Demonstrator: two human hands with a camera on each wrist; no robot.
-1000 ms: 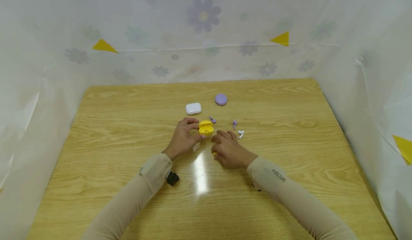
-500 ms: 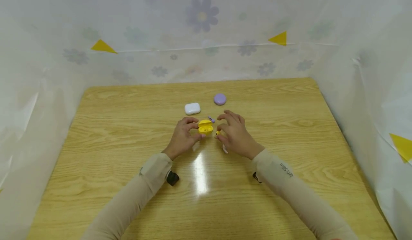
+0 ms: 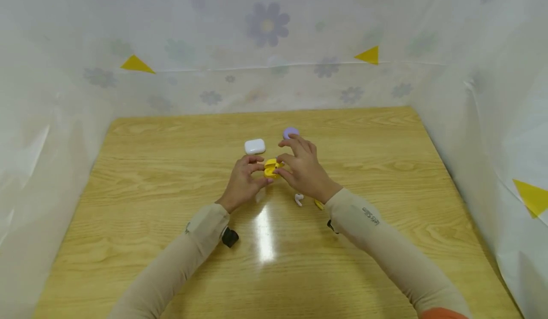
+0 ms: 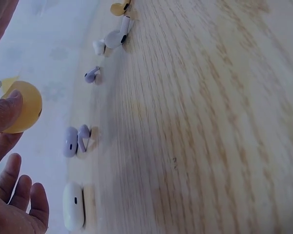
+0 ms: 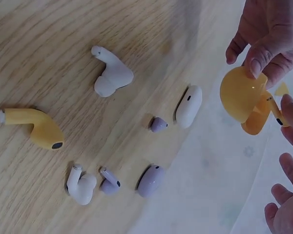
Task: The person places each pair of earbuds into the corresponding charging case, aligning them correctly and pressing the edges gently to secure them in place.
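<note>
My left hand (image 3: 241, 184) grips a small yellow earbud case (image 5: 241, 92) by its side, with the lid raised. My right hand (image 3: 305, 169) pinches a yellow earbud (image 5: 274, 110) between thumb and index finger, right at the case's mouth; its other fingers are spread. In the right wrist view the earbud's stem lies beside the open lid and the case's inside is mostly hidden. A second yellow earbud (image 5: 41, 126) lies on the table, partly covered by the right wrist in the head view.
On the wooden table (image 3: 171, 262) lie two white earbuds, one (image 5: 115, 73) nearer and one (image 5: 81, 186) farther right, and two purple earbuds (image 5: 158, 125). Behind the hands sit a shut white case (image 3: 254, 146) and a round purple case (image 3: 290, 132). Flower-patterned sheeting (image 3: 214, 86) encloses the table.
My right hand has lifted the yellow earbud off the table and carried it up and left to the yellow case. The left hand stays in place, holding the case.
</note>
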